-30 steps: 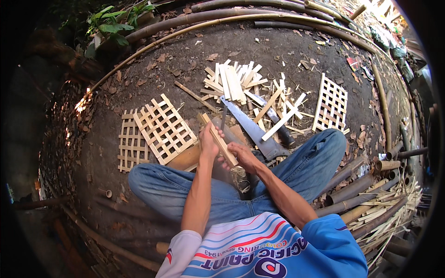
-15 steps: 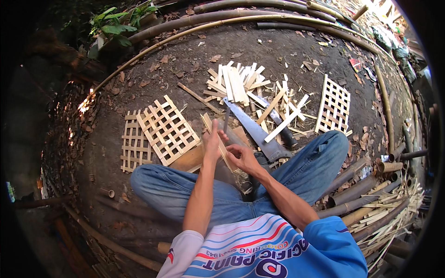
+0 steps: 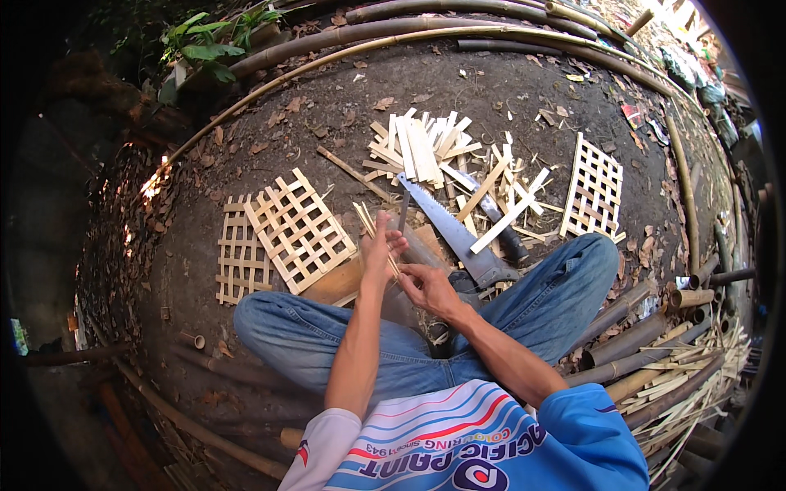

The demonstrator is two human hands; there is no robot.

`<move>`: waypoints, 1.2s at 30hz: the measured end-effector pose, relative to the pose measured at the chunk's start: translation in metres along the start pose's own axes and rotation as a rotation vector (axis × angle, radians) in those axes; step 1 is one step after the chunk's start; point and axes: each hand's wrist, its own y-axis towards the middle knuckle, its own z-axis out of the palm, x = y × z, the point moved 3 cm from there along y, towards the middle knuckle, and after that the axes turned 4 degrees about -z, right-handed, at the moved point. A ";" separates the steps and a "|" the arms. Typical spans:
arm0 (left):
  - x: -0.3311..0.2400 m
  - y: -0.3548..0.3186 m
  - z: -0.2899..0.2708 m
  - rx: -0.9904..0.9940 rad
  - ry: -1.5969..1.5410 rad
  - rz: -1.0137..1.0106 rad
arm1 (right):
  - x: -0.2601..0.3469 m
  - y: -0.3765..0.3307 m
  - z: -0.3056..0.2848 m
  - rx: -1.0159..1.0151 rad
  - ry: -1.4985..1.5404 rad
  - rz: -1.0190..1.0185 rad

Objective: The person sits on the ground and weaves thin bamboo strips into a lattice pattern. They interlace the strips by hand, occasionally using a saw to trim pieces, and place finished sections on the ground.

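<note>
Our right hand [image 3: 430,292] is sitting at the lower end of thin strips [image 3: 363,215], its grip unclear to us, while our left hand [image 3: 379,250] is grasping them left of the saw [image 3: 446,221]. We're apparently sorting them; separating one is calling for a light touch.

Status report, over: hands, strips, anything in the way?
Left hand holding strips. Right hand at their lower end. Saw lies ahead, to the right, apart from both hands.
</note>
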 end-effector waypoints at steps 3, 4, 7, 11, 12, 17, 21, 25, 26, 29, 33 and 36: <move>0.000 0.004 -0.004 -0.004 -0.001 0.007 | 0.001 0.001 -0.002 0.044 -0.011 -0.003; 0.000 0.005 -0.005 0.002 -0.002 0.011 | 0.000 0.001 -0.002 0.059 -0.010 -0.013; -0.003 0.001 0.001 0.103 -0.065 0.033 | -0.009 -0.001 0.001 0.097 -0.051 0.115; -0.010 -0.005 0.011 0.254 -0.103 0.026 | -0.027 -0.002 0.002 0.128 0.146 0.300; -0.012 -0.005 0.010 0.253 -0.097 0.025 | -0.029 -0.003 0.003 0.122 0.139 0.277; -0.011 0.000 0.002 0.343 -0.092 0.044 | -0.016 -0.004 0.006 0.020 0.154 0.192; -0.011 -0.003 0.010 0.349 -0.053 0.026 | -0.034 -0.005 0.011 0.127 0.233 0.258; -0.029 0.004 0.003 0.184 -0.219 0.084 | -0.037 -0.008 0.009 0.302 0.321 0.365; -0.038 0.004 0.000 0.151 -0.241 0.138 | -0.040 -0.010 0.010 0.322 0.318 0.361; -0.047 0.005 -0.010 0.164 -0.384 0.239 | -0.043 -0.012 0.015 0.366 0.323 0.330; -0.041 0.022 -0.023 0.220 -0.464 0.229 | -0.037 -0.011 0.021 0.373 0.337 0.268; -0.034 0.027 -0.024 0.213 -0.472 0.201 | -0.037 -0.011 0.022 0.376 0.304 0.265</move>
